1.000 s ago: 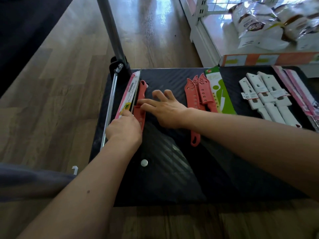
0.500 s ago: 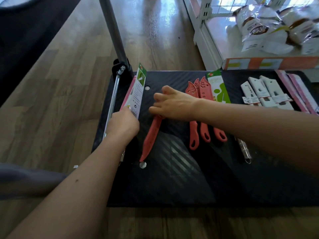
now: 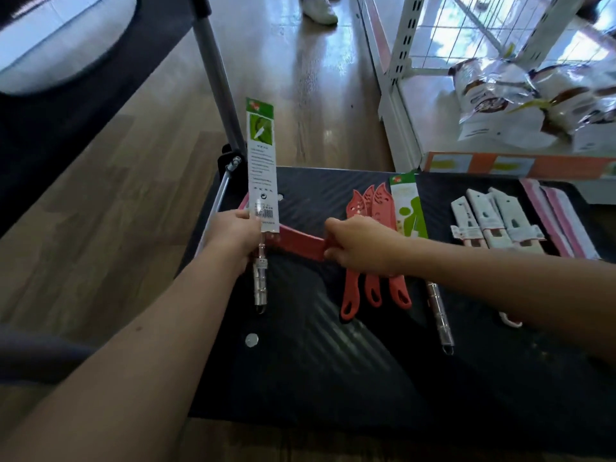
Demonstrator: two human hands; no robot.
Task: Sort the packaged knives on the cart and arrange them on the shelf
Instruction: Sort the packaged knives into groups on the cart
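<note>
My left hand (image 3: pixel 235 233) grips a carded knife (image 3: pixel 261 168) with a green-topped white card, held upright above the left end of the black cart (image 3: pixel 333 378); its clear handle hangs below my fist. My right hand (image 3: pixel 361 245) holds a red sheathed knife (image 3: pixel 300 243) by one end, lying sideways just above the deck. Three red knives (image 3: pixel 371 208) lie side by side behind my right hand. Next to them lies another green carded knife (image 3: pixel 408 208). Three white packaged knives (image 3: pixel 493 218) and pink packages (image 3: pixel 560 221) lie further right.
The cart's metal handle post (image 3: pixel 218 78) rises at the deck's far left corner. A white shelf unit (image 3: pixel 400 78) with bagged goods (image 3: pixel 533 105) stands behind the cart on the right. A person's white shoe (image 3: pixel 320 8) is on the wooden floor far ahead.
My left hand has lifted the carded knife upright off the deck. My right hand has carried the red knife from the left edge toward the row of red knives.
</note>
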